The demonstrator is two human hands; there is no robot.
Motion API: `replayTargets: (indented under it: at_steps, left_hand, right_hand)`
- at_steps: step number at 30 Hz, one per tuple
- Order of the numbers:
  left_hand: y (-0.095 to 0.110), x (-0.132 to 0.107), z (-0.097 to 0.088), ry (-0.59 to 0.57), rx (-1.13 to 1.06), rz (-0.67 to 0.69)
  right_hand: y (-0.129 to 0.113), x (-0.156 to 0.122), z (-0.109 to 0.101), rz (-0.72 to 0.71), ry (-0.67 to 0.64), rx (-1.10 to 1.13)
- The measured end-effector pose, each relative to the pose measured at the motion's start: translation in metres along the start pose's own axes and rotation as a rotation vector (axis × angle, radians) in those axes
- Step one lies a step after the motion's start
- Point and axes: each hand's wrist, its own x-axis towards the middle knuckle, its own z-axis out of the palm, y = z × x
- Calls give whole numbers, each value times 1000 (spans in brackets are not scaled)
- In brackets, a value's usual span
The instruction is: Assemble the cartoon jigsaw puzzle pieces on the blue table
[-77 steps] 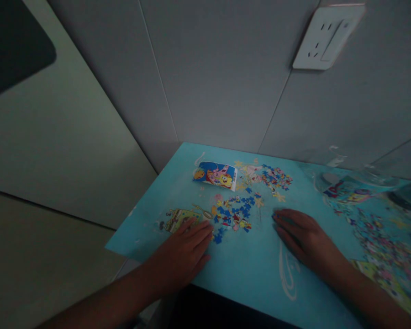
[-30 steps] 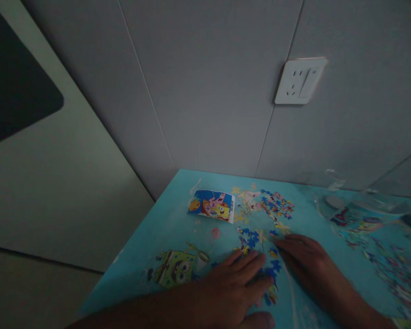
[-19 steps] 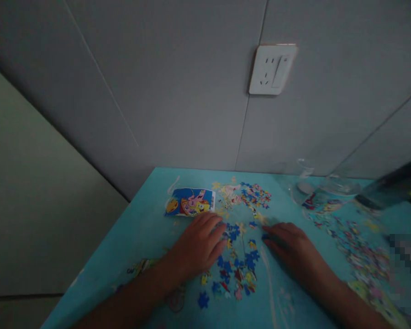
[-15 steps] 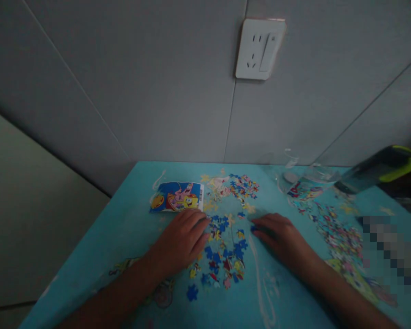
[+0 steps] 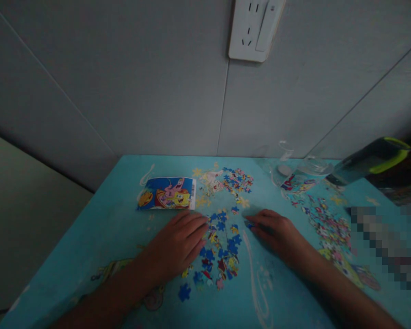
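Blue, yellow and red jigsaw pieces [image 5: 233, 246] lie loosely spread on the light blue table between my two hands. At the left edge of this spread is my left hand [image 5: 187, 237], its fingers bent and close together; whatever is at the fingertips cannot be made out. On the other side, my right hand [image 5: 276, 228] pinches a small blue jigsaw piece [image 5: 249, 225] between thumb and fingers, just above the table. A cartoon picture packet [image 5: 167, 194] lies flat beyond my left hand.
More jigsaw pieces [image 5: 238, 180] are heaped farther back, and a larger heap [image 5: 330, 221] lies at the right. Behind that stand a clear tub [image 5: 304, 178] and a dark bottle [image 5: 366, 160] with a lime-green edge. A grey wall with a socket [image 5: 255, 32] borders the table [image 5: 99, 219].
The view has tilted down slightly, so the socket sits higher in the picture and the table things have shifted left. Both hands stay at nearly the same places beside the pieces.
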Motion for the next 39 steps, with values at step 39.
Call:
replayTargets:
  at_steps: [39]
  left_hand:
    - [-13,-8,-5,-86,312,-348]
  right_hand:
    - [18,-2,-5,238,170,43]
